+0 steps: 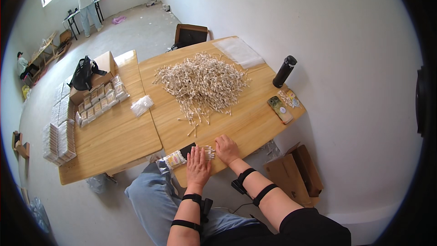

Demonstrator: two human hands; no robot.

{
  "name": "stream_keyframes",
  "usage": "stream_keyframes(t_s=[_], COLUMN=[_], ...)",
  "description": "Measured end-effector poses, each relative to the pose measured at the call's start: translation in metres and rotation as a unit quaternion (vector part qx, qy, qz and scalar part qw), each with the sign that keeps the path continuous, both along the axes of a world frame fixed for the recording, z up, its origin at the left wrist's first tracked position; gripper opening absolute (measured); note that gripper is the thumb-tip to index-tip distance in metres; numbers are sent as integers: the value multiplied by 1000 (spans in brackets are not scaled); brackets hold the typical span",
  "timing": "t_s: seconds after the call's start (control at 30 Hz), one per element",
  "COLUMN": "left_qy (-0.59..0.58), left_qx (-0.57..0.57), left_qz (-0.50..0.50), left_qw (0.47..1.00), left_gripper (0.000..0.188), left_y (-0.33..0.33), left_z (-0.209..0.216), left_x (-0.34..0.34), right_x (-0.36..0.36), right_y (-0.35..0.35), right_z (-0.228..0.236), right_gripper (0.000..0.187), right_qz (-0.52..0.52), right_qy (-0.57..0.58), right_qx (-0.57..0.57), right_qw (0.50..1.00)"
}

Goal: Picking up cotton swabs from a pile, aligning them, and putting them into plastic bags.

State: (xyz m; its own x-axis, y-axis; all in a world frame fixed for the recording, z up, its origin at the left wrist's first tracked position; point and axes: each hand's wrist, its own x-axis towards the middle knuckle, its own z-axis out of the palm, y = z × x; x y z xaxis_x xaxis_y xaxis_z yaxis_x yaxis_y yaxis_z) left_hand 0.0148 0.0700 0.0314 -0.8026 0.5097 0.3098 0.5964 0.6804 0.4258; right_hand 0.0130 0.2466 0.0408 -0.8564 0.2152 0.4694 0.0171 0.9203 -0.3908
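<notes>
A row of cotton swabs (210, 151) lies near the front edge of the table, their white tips side by side. My left hand (198, 167) rests flat over part of this row, its fingers stretched out. Beside the tips on the right, my right hand (227, 149) is closed with its fingers curled; whether anything is inside them is hidden. To the left of my left hand lies a clear plastic pack (173, 160) with a printed label, next to a dark flat piece (187, 149). A large heap of loose cotton swabs (205, 83) covers the middle of the table.
Several filled swab packs (104, 101) and a pile of plastic bags (142, 105) lie on the left table. A black bottle (285, 71) and a phone (279, 109) stand and lie at the right edge. A cardboard box (291, 177) sits on the floor.
</notes>
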Motion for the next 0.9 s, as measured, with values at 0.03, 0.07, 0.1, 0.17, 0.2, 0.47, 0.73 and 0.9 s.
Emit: stream_keyframes(t_s=[0.03, 0.07, 0.1, 0.17, 0.2, 0.47, 0.73, 0.9], left_qy=[3, 6, 7, -2, -3, -1, 8, 10], left_qx=[-1, -1, -2, 1, 2, 4, 14, 7], left_qz=[0, 1, 1, 0, 0, -1, 1, 5], left_qw=[1000, 1000, 1000, 1000, 1000, 1000, 1000, 1000], left_gripper=[60, 60, 60, 60, 60, 60, 61, 61], left_y=[0, 0, 0, 0, 1, 2, -4, 3], left_z=[0, 1, 1, -1, -3, -3, -2, 4], left_x=[0, 0, 0, 0, 0, 2, 4, -3], right_x=[1, 1, 1, 0, 0, 3, 5, -2], right_y=[0, 0, -1, 0, 1, 1, -5, 7], right_z=[0, 0, 0, 0, 1, 3, -10, -7], right_gripper=[10, 10, 10, 10, 9, 9, 9, 8], right_qz=[-1, -1, -2, -2, -1, 3, -16, -3], right_qy=[-3, -2, -1, -3, -5, 9, -67, -18], right_qx=[0, -1, -1, 1, 2, 2, 8, 31], right_qw=[1000, 1000, 1000, 1000, 1000, 1000, 998, 999])
